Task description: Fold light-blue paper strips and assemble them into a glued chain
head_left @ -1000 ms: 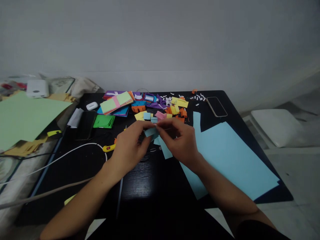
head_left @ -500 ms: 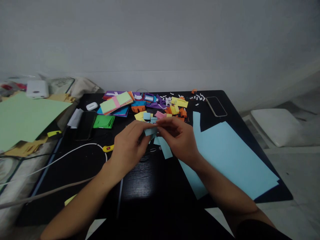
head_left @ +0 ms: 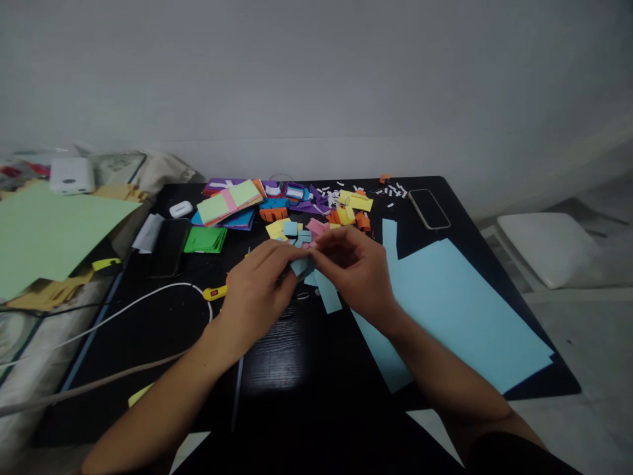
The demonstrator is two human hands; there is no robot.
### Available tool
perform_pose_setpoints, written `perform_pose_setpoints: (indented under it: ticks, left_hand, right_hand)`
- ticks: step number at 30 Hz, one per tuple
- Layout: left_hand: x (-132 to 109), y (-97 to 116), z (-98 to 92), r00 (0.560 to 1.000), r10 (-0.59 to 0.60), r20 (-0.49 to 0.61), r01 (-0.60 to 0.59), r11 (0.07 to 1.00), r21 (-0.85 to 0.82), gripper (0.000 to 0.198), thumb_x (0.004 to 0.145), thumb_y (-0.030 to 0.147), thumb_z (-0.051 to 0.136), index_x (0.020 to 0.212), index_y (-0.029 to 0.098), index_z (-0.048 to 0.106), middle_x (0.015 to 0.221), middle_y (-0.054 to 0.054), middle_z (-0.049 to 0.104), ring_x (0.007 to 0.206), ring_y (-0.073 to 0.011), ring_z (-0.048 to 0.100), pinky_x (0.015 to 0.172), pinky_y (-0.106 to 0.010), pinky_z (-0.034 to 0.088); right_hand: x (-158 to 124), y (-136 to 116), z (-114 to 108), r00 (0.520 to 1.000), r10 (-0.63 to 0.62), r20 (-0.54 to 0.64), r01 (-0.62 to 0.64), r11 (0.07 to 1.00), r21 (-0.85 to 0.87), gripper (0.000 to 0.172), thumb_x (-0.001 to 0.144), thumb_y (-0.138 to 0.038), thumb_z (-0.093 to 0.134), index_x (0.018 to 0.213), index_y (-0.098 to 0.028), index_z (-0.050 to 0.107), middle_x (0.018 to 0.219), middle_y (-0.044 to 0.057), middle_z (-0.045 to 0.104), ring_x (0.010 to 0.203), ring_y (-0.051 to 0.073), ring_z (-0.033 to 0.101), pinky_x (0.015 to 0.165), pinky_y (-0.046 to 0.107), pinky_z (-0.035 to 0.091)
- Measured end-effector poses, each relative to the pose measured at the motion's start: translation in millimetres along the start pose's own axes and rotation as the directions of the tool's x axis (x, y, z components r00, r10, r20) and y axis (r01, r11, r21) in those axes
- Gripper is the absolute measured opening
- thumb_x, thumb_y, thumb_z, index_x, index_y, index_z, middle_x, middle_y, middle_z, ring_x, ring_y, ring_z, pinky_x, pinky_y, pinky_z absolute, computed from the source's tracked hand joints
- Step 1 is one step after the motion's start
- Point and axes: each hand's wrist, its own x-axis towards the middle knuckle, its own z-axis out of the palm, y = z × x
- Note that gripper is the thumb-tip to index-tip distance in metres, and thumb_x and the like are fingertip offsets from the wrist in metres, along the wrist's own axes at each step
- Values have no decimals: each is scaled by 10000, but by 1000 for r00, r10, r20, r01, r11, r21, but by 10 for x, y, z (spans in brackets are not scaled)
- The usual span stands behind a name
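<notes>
A small light-blue paper piece (head_left: 299,266) is pinched between both hands above the middle of the black table. My left hand (head_left: 260,290) is closed on its left side. My right hand (head_left: 355,274) meets it from the right, thumb and forefinger at the paper's edge. The fingers partly cover the piece, so its folds are hard to make out. Just below my right fingers lies a light-blue paper strip (head_left: 327,292). Small blue, pink and yellow folded papers (head_left: 291,229) sit right behind the hands.
Large light-blue sheets (head_left: 459,310) lie under my right forearm. A phone (head_left: 429,209) rests at the back right, and a yellow-handled cutter (head_left: 214,293) beside my left hand. Green papers (head_left: 206,240), a dark phone (head_left: 169,248) and a white cable (head_left: 148,293) are on the left.
The light-blue piece has tilted and turned slightly between my fingers. Both hands stay in nearly the same place, with small finger movements.
</notes>
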Motion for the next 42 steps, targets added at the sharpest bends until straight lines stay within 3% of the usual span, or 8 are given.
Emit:
perform_pose_setpoints:
  ticks: [5,12,16,23,33,38,42]
  left_hand:
    - [12,3,7,1000,10,-25,-9,1000,13,229,936,44,618,1073,181,740,1004,-53,788,954,-193,752,870,-307,585]
    - [52,-1,-35,996,-34,-80,35,999,13,140,935,118,666,1025,208,726,947,-11,782,858,-177,736,782,-296,578]
    - [57,-14,-59,993,-91,-76,90,996,-10,147,912,116,674,1018,203,727,921,2,774,829,-163,728,779,-284,569]
    - [84,-24,-117,995,-99,-14,97,992,-77,108,968,190,663,1053,216,725,950,-6,770,847,-157,720,782,-281,561]
    - [101,-24,-258,993,-45,110,55,994,-96,226,946,108,620,1116,227,711,1128,-41,756,1071,-212,712,973,-347,558]
    - [110,-44,-261,994,-12,105,21,996,-88,152,958,138,642,1056,222,723,1174,-61,750,1130,-222,711,993,-355,566]
    - [112,-58,-233,991,-4,134,22,991,-134,170,945,124,646,1076,217,701,1170,-48,770,1123,-206,726,1009,-344,563]
  right_hand:
    - [-14,18,25,1000,4,-10,-4,1000,1,156,860,-245,820,961,-214,706,894,9,770,817,159,762,714,278,631]
    - [-15,-14,4,996,48,71,-59,986,153,192,881,-271,830,1046,-226,742,996,38,813,954,201,797,845,350,670]
    - [-9,-39,-10,993,64,102,-82,979,188,188,869,-224,831,1041,-222,756,1004,38,822,980,202,800,894,363,673]
    - [-23,-30,12,998,46,47,-55,976,213,149,858,-268,846,976,-220,769,943,26,814,888,185,800,858,353,688]
    - [-66,-48,22,999,-32,17,31,998,58,104,893,-225,798,996,-233,781,940,22,810,867,193,799,819,351,692]
    - [-71,-108,5,997,-78,-2,78,997,-13,96,890,-194,797,978,-229,786,918,11,813,819,169,791,753,293,675]
    - [-81,-125,12,996,-86,5,86,996,-3,89,900,-185,783,979,-226,789,936,11,817,840,167,794,796,301,682]
